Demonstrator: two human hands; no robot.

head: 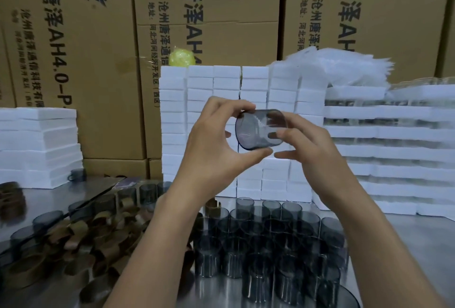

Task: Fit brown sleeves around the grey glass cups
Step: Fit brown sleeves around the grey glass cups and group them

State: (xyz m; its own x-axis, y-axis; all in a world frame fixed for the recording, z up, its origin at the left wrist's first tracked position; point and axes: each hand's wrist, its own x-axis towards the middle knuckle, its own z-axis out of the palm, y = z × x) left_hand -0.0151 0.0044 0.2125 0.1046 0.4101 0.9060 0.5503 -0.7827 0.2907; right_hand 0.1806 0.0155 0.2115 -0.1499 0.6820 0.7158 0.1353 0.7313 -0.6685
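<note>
While both hands (pixel 261 140) grip it, the grey cup (pixel 261 130) lies sideways, mouth leftward.

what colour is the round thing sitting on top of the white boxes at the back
Yellow-green, seemingly wrapped in clear film: the ball atop the white boxes, seen in the head view.

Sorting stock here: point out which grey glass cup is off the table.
The grey glass cup held up sideways between the left hand and right hand; all the other cups stand upright on the table.
</note>
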